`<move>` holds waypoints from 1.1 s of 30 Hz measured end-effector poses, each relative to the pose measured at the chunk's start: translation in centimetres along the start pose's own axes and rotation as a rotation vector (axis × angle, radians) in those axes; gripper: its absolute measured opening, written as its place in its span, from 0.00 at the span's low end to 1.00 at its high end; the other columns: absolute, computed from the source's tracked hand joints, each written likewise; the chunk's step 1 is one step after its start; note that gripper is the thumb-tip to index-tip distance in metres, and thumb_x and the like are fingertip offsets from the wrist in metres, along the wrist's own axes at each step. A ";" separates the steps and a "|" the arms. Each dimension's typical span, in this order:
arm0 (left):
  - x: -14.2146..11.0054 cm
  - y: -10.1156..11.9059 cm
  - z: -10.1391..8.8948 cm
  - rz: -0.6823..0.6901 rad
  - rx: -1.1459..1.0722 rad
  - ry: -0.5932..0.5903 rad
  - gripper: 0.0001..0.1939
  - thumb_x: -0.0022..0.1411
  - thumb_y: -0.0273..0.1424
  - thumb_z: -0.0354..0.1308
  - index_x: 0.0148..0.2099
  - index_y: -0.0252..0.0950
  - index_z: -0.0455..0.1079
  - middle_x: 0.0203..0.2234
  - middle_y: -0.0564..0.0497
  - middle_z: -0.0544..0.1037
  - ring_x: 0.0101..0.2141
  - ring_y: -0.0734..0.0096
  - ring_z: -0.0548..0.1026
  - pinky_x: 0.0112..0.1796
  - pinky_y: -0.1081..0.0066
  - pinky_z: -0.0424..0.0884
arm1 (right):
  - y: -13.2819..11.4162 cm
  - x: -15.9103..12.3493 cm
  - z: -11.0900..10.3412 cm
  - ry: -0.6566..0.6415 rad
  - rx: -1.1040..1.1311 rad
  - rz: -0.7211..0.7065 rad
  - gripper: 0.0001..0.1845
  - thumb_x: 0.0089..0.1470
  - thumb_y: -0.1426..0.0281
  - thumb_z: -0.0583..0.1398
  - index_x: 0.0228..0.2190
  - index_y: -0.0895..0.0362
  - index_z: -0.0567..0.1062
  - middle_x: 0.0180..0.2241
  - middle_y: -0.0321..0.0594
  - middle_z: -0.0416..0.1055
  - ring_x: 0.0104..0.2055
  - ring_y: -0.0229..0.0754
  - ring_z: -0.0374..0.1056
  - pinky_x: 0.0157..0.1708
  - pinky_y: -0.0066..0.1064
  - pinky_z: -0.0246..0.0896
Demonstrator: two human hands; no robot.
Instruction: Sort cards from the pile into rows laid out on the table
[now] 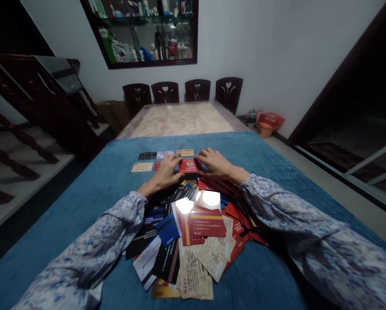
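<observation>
A red plastic card [189,166] with a round emblem is pinched at its left edge by my left hand [167,170] and at its right edge by my right hand [215,164]. Beyond my left hand lie separate cards: a black card [147,156], a pale card [165,154], a yellow card [184,153] and a cream card [142,167]. Another red card [157,165] is partly hidden by my left fingers. Below my hands spreads a loose heap of overlapping cards [208,226] in red, blue, black and cream, with glare on some of them.
A blue cloth [118,181] covers the near part of the table; its far part is bare patterned stone [183,116]. Several dark chairs [197,89] stand behind it. Right of the table are a red bag [272,120] and an orange bin [265,130]. A wooden stair railing [21,133] stands left.
</observation>
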State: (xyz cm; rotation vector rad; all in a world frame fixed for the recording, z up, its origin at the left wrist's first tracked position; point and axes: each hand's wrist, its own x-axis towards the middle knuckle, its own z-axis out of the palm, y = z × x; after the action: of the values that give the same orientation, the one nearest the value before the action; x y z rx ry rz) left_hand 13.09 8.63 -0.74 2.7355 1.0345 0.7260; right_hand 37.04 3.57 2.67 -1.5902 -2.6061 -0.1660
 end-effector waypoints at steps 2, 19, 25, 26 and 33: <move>0.3 -0.5 0.0 -0.023 0.007 -0.018 0.24 0.57 0.32 0.67 0.56 0.35 0.72 0.51 0.42 0.74 0.54 0.50 0.68 0.57 0.51 0.68 | 0.1 0.5 0.1 -0.023 0.010 0.013 0.26 0.60 0.61 0.63 0.57 0.57 0.72 0.57 0.54 0.68 0.55 0.55 0.59 0.44 0.38 0.57; 3.4 -3.4 0.4 -0.278 0.011 -0.197 0.21 0.51 0.32 0.69 0.49 0.39 0.77 0.46 0.46 0.78 0.56 0.49 0.68 0.56 0.54 0.69 | 1.5 4.0 2.1 -0.126 0.078 0.006 0.16 0.62 0.66 0.63 0.50 0.58 0.78 0.54 0.50 0.75 0.54 0.52 0.65 0.48 0.35 0.61; 3.8 -4.0 0.5 -0.247 0.051 -0.206 0.19 0.51 0.33 0.67 0.48 0.40 0.78 0.44 0.45 0.79 0.54 0.47 0.69 0.54 0.52 0.69 | 1.5 4.3 2.3 -0.119 0.080 0.002 0.13 0.62 0.66 0.62 0.47 0.56 0.79 0.52 0.49 0.76 0.53 0.50 0.67 0.45 0.33 0.61; 3.8 -4.2 0.6 -0.242 0.057 -0.205 0.19 0.51 0.33 0.67 0.47 0.40 0.78 0.44 0.45 0.79 0.54 0.47 0.69 0.54 0.53 0.69 | 1.6 4.4 2.4 -0.116 0.081 -0.001 0.13 0.62 0.66 0.62 0.47 0.56 0.79 0.52 0.49 0.76 0.53 0.50 0.67 0.44 0.33 0.61; 4.1 -4.3 0.6 -0.236 0.076 -0.228 0.18 0.51 0.32 0.66 0.47 0.39 0.79 0.43 0.44 0.80 0.54 0.45 0.69 0.53 0.52 0.69 | 1.9 4.9 3.1 -0.123 0.094 0.003 0.12 0.62 0.66 0.63 0.45 0.56 0.80 0.51 0.47 0.77 0.52 0.48 0.69 0.43 0.31 0.60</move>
State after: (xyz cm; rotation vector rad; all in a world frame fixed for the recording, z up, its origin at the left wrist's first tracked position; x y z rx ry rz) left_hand 13.51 14.56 -0.87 2.6153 1.3208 0.3372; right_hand 36.48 9.15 0.35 -1.6216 -2.6571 0.0552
